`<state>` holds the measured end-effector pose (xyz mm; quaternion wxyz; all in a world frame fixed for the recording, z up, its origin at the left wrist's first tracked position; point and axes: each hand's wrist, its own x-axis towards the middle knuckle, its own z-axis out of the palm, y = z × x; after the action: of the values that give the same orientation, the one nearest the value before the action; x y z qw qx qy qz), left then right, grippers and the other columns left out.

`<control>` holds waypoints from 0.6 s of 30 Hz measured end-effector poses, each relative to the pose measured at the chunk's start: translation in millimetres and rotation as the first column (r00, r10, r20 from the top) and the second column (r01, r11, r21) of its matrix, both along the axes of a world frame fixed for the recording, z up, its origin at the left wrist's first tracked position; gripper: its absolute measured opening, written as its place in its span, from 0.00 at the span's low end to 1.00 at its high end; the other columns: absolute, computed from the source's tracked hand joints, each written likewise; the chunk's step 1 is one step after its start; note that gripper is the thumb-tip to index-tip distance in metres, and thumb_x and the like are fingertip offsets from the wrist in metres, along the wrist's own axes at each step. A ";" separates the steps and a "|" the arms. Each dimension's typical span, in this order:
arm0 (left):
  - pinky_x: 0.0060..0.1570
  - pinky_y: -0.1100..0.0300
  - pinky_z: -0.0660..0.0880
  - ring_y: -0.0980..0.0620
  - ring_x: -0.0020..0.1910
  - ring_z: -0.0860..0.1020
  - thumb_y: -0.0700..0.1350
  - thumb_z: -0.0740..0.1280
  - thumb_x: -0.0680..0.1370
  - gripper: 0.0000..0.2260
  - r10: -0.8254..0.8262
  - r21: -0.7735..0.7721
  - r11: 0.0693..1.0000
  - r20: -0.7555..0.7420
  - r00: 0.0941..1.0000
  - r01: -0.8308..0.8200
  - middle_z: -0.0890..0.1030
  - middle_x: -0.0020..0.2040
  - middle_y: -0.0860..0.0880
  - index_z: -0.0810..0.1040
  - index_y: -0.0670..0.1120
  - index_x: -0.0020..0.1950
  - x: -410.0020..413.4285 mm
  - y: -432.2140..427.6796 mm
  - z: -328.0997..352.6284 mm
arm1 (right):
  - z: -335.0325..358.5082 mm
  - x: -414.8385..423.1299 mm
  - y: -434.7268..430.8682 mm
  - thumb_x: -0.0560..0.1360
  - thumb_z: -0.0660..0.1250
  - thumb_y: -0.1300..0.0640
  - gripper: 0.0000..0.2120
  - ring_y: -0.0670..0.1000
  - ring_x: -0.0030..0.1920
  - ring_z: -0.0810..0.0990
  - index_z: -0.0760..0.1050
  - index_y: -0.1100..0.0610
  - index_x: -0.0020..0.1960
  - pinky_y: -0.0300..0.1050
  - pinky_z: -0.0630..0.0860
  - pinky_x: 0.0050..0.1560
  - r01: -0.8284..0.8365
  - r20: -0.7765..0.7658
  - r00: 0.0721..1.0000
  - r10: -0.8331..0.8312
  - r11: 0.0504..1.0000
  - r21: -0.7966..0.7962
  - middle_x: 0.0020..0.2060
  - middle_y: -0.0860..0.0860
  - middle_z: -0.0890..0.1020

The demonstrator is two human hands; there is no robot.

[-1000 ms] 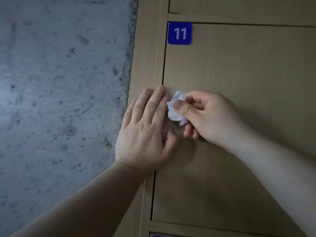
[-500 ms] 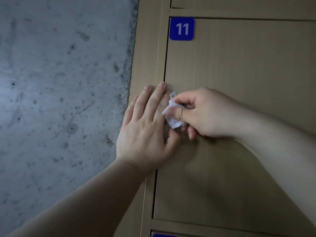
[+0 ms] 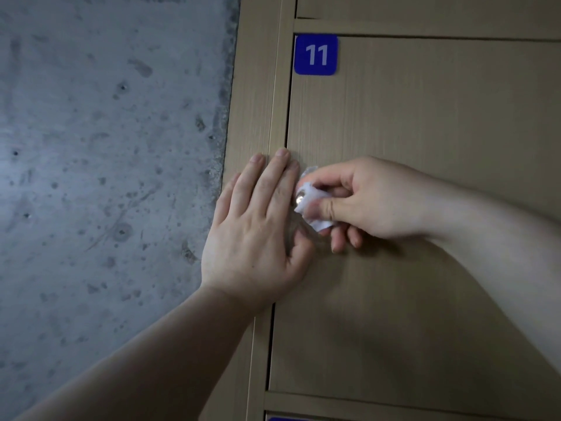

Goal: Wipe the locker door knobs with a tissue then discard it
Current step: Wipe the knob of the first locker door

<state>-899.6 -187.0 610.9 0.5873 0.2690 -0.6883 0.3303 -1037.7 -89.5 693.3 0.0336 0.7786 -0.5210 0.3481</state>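
Note:
A light wooden locker door [image 3: 425, 123] carries a blue plate marked 11 [image 3: 315, 54]. My right hand [image 3: 373, 202] pinches a crumpled white tissue [image 3: 312, 205] against the door's left edge. A small shiny bit of the metal knob [image 3: 300, 197] shows at the tissue's left side; the rest of it is covered. My left hand [image 3: 258, 229] lies flat, fingers together, across the door's edge and frame right beside the tissue, its thumb tucked under the knob area.
A rough grey concrete wall [image 3: 106, 177] fills the left half. The locker frame strip [image 3: 258, 101] runs vertically between wall and door. Another door's top edge with a blue plate [image 3: 285, 418] shows at the bottom, and one more door sits above.
My right hand has turned the tissue over the knob, rolling the wrist so the thumb now sits lower. A glint of the knob now shows. My left hand stays in place.

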 end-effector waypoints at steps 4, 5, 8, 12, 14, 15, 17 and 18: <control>0.78 0.52 0.49 0.48 0.81 0.52 0.55 0.56 0.78 0.32 0.012 0.002 1.000 0.002 1.000 -0.012 0.58 0.81 0.49 0.60 0.45 0.80 -0.6 -1.4 0.2 | 3.1 8.0 -2.6 0.77 0.70 0.55 0.07 0.49 0.29 0.84 0.78 0.52 0.55 0.38 0.75 0.27 0.018 -0.042 0.999 -0.018 1.000 0.003 0.36 0.55 0.86; 0.78 0.52 0.49 0.48 0.81 0.52 0.55 0.56 0.78 0.32 0.017 0.001 1.000 0.002 1.000 -0.017 0.58 0.81 0.49 0.60 0.45 0.80 -0.6 -1.4 0.4 | 1.3 8.8 -3.3 0.78 0.69 0.54 0.06 0.49 0.29 0.83 0.78 0.54 0.53 0.37 0.74 0.26 0.013 -0.019 1.000 -0.014 1.000 -0.010 0.36 0.56 0.86; 0.78 0.52 0.51 0.47 0.81 0.53 0.56 0.56 0.78 0.31 0.009 -0.012 1.000 0.004 1.000 -0.009 0.59 0.81 0.48 0.61 0.46 0.80 -0.8 -0.9 0.5 | -8.1 11.1 -9.0 0.81 0.62 0.49 0.13 0.50 0.25 0.81 0.78 0.56 0.46 0.38 0.71 0.23 0.042 0.095 0.995 -0.030 0.991 -0.123 0.29 0.54 0.83; 0.78 0.53 0.50 0.47 0.80 0.54 0.54 0.57 0.77 0.31 0.003 -0.017 1.000 -0.002 1.000 -0.003 0.59 0.81 0.48 0.62 0.47 0.79 -0.4 0.2 0.9 | -11.9 11.8 -11.2 0.82 0.60 0.47 0.16 0.51 0.24 0.80 0.77 0.54 0.41 0.39 0.69 0.23 0.047 0.131 0.991 -0.027 0.987 -0.152 0.27 0.52 0.81; 0.78 0.53 0.49 0.48 0.81 0.53 0.54 0.57 0.77 0.32 0.008 -0.011 1.000 -0.001 1.000 -0.008 0.59 0.81 0.48 0.61 0.46 0.80 0.0 0.1 0.7 | -9.4 6.8 -5.8 0.81 0.62 0.48 0.13 0.50 0.25 0.80 0.79 0.53 0.43 0.38 0.70 0.24 0.031 0.094 0.995 -0.016 0.987 -0.161 0.28 0.51 0.81; 0.78 0.53 0.50 0.47 0.81 0.53 0.54 0.57 0.77 0.32 0.008 -0.013 1.000 -0.001 1.000 -0.008 0.59 0.81 0.48 0.60 0.46 0.80 0.4 -0.1 0.7 | -6.8 3.5 -2.9 0.80 0.63 0.48 0.11 0.49 0.25 0.81 0.81 0.51 0.46 0.38 0.72 0.25 0.037 0.057 0.998 -0.027 0.983 -0.181 0.29 0.51 0.82; 0.78 0.52 0.50 0.47 0.81 0.54 0.54 0.56 0.76 0.33 0.005 -0.015 1.000 0.004 1.000 -0.005 0.59 0.81 0.48 0.59 0.45 0.81 0.9 -0.2 0.4 | -1.6 -2.4 2.9 0.78 0.67 0.48 0.06 0.47 0.28 0.82 0.82 0.46 0.51 0.39 0.77 0.30 0.056 -0.013 0.998 -0.060 0.977 -0.208 0.32 0.50 0.84; 0.78 0.51 0.50 0.47 0.81 0.53 0.54 0.56 0.76 0.33 0.003 -0.012 1.000 0.006 1.000 -0.003 0.58 0.81 0.48 0.59 0.45 0.81 1.0 0.0 0.5 | 0.1 -3.5 4.5 0.77 0.69 0.48 0.05 0.47 0.29 0.83 0.82 0.44 0.52 0.43 0.80 0.34 0.050 -0.027 0.998 -0.056 0.981 -0.188 0.33 0.51 0.85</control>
<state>-898.6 -187.0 611.4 0.5864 0.2653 -0.6876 0.3360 -1041.3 -85.0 693.4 0.1244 0.7635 -0.5059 0.3818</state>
